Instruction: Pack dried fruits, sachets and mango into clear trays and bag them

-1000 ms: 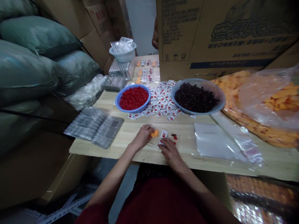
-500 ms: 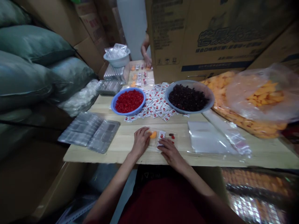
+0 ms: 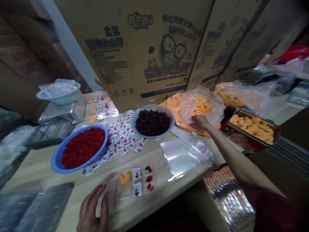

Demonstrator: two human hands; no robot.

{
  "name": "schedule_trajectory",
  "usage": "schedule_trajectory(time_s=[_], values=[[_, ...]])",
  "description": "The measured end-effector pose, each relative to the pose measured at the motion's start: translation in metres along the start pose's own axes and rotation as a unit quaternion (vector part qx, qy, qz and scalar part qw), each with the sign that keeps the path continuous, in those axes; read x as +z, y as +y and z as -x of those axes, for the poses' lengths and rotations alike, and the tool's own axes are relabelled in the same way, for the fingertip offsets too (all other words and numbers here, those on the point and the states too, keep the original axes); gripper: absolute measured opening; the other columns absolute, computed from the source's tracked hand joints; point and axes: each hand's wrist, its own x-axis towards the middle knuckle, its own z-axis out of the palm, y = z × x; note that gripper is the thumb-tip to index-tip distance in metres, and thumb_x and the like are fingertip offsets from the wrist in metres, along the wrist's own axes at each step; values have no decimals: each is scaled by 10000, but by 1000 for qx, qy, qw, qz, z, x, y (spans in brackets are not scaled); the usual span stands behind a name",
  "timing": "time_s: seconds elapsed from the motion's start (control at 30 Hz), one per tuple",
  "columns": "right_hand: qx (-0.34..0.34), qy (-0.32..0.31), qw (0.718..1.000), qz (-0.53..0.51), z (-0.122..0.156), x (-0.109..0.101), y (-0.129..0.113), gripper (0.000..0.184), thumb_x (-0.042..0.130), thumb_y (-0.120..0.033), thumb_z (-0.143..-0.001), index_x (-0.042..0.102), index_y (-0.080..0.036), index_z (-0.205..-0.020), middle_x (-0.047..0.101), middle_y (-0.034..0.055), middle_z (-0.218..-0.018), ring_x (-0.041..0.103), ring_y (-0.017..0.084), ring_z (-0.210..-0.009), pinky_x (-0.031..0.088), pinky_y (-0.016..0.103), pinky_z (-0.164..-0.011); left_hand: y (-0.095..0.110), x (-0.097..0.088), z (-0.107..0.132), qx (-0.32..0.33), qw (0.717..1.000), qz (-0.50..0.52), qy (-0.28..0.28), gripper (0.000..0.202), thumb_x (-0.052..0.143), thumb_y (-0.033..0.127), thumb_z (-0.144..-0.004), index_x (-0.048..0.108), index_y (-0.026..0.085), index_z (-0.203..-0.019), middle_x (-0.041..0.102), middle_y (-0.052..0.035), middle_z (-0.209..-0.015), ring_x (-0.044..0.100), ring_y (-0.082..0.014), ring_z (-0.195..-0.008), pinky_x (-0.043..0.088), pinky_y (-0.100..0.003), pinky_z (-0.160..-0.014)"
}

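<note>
A clear plastic tray (image 3: 135,180) lies near the table's front edge, holding an orange piece, small red-and-white sachets and dark and red bits. My left hand (image 3: 93,211) rests flat with fingers apart at the tray's left end. My right hand (image 3: 201,122) reaches far right to the clear bag of orange dried fruit pieces (image 3: 200,104), fingers at the bag's opening; whether it grips anything is hidden.
A blue bowl of red pieces (image 3: 80,148) and a grey bowl of dark pieces (image 3: 152,122) stand behind a spread of sachets (image 3: 120,135). Clear bags (image 3: 181,156) lie to the right. Stacked empty trays (image 3: 45,206) sit at left, a box of orange pieces (image 3: 253,125) at right, cartons behind.
The view has swung to the right. My right hand left the tray and stretched out to the bag of orange pieces. My left hand slid back to the tray's left end.
</note>
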Motion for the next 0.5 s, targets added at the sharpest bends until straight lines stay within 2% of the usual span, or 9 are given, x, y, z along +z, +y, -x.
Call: schedule_trajectory(time_s=[0.07,0.17,0.23,0.33,0.43,0.5], values=[[-3,28,1000,2,-11,-6,-4,99,653,-176,-807,711,-132,-874,699,100,-789,615,210,-765,418,282,-730,2,2,-3,4,1000,-4,4,324,527,382,-949,614,241,-1227,639,-92,-1258,634,-276,-1123,522,-453,-984],[-9,88,996,0,-29,-33,-18,173,544,-136,-874,669,-86,-984,685,159,-960,557,192,-837,367,275,-730,5,5,-9,1,1000,-5,2,318,519,394,-950,622,237,-1206,648,-90,-1253,645,-278,-1107,531,-448,-969],[-22,105,994,-14,-38,-50,-26,183,531,-142,-895,642,-79,-1026,667,156,-1013,517,174,-867,349,267,-736,6,7,-10,0,1000,1,-8,308,519,389,-949,625,238,-1195,652,-87,-1253,651,-274,-1099,544,-438,-944],[-44,50,996,-55,-37,-58,-29,93,642,-207,-861,643,-114,-859,654,62,-831,499,142,-762,350,241,-674,6,10,-5,-8,999,14,-33,289,513,371,-950,627,251,-1187,658,-72,-1252,659,-262,-1087,567,-409,-893],[-46,-38,992,-112,-27,-54,-21,283,777,-346,-780,614,-135,-685,601,-4,-636,520,120,-622,384,219,-590,1,12,3,-14,998,27,-47,270,508,362,-947,639,258,-1160,673,-58,-1220,663,-252,-1071,591,-357,-792],[-32,-56,986,-154,-25,-51,-14,328,744,-405,-828,627,-127,-700,612,7,-617,552,114,-589,428,217,-581,-4,11,5,-16,998,33,-49,263,516,359,-942,648,260,-1147,675,-53,-1212,662,-244,-1068,592,-302,-684]])
